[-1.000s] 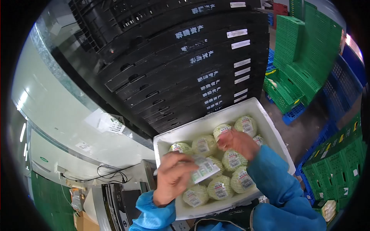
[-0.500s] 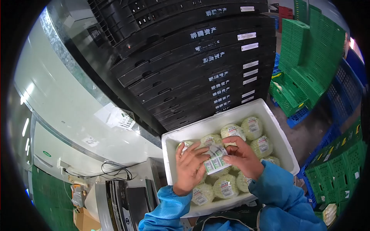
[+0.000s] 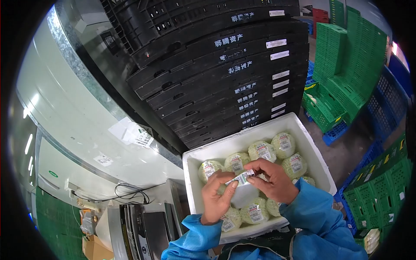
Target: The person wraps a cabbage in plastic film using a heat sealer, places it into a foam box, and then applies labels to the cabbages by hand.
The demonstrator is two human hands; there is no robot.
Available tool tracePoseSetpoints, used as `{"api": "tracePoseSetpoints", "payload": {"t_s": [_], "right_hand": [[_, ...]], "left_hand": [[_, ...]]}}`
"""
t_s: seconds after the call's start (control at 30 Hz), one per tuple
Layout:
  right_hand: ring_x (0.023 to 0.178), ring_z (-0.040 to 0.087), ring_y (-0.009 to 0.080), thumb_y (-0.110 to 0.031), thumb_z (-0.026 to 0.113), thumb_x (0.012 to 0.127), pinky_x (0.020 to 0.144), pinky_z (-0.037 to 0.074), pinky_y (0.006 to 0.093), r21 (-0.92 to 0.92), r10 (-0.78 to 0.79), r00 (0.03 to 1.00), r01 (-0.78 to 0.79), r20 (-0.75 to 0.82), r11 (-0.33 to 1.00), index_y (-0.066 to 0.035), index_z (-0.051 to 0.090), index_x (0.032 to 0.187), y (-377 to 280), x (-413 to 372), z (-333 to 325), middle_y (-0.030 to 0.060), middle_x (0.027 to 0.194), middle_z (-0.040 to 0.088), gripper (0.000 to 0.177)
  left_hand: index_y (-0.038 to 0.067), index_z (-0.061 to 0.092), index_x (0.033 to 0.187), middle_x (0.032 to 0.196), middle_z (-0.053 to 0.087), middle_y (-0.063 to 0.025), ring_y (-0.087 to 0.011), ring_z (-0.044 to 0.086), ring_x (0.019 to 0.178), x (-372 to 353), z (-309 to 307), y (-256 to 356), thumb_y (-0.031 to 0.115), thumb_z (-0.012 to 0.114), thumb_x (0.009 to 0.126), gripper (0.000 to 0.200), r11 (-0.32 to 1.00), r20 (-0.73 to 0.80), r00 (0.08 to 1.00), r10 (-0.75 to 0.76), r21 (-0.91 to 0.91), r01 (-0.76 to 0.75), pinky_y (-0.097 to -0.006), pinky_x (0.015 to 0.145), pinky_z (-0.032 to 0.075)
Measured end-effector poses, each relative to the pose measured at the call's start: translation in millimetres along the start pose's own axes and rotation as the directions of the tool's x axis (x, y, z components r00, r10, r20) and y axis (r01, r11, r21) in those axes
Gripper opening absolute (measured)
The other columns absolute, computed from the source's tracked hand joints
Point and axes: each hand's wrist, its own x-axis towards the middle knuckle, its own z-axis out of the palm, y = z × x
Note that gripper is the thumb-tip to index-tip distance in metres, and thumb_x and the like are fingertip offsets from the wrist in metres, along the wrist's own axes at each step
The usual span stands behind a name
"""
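Observation:
Both hands hold a strip of printed labels (image 3: 241, 178) over the white foam box (image 3: 320, 160). My left hand (image 3: 215, 195) pinches its left end between thumb and fingers. At the other end, the thumb and fingers of my right hand (image 3: 275, 180) are closed on it. Paler, blank-looking paper hangs below the printed part. Under the hands, the box holds several round, pale green produce items (image 3: 284, 145) in net-like wrapping. Most of those in sight carry a white printed label; some are partly hidden by the hands and the strip.
A tall stack of black plastic crates (image 3: 208, 82) rises behind the box. Green crates (image 3: 331, 52) and blue crates stand to the right. At the left are a pale panel (image 3: 86, 125), a cable (image 3: 130, 197) and a dark-fronted machine (image 3: 151, 229).
The label strip has tilted, and its printed part now shows as a narrow band. My left fingers, spread before, have curled in to pinch it. More of the produce at the left shows.

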Motion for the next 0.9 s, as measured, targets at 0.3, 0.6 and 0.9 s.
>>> {"api": "tracePoseSetpoints", "payload": {"t_s": [0.3,0.6,0.9], "right_hand": [[0.071,0.047,0.0075,-0.012,0.061,0.084,0.064,0.04,0.023,0.196,0.217,0.96,-0.25,0.176,0.948,-0.001,0.055,0.085,5,-1,-16,0.003,0.081,0.055,0.013],[0.066,0.043,0.0042,-0.013,0.061,0.084,0.057,0.036,0.0228,0.1,0.239,0.96,-0.255,0.145,0.962,0.0,0.054,0.083,18,-8,-23,0.0004,0.072,0.052,0.014],[0.067,0.049,0.0066,-0.008,0.061,0.083,0.058,0.04,0.023,0.026,0.11,0.994,-0.11,-0.019,0.994,-0.002,0.059,0.083,35,-16,-28,0.0013,0.073,0.056,0.007]], "left_hand": [[0.0,0.06,0.08,0.079,0.062,-0.0097,-0.0138,0.056,0.074,-1,6,-9,0.009,0.065,0.081,0.011,0.963,0.062,0.979,-0.194,-0.176,0.202,-0.03,0.074,0.044],[-0.002,0.061,0.079,0.071,0.061,-0.0036,-0.0068,0.05,0.066,1,19,-6,0.012,0.066,0.082,0.015,0.961,0.078,0.971,-0.225,-0.145,0.234,-0.0222,0.061,0.042],[-0.001,0.061,0.079,0.068,0.056,0.0026,-0.0026,0.046,0.062,2,35,-20,0.011,0.064,0.084,0.013,0.854,0.182,0.907,-0.379,-0.308,0.419,-0.0184,0.055,0.038]]}}
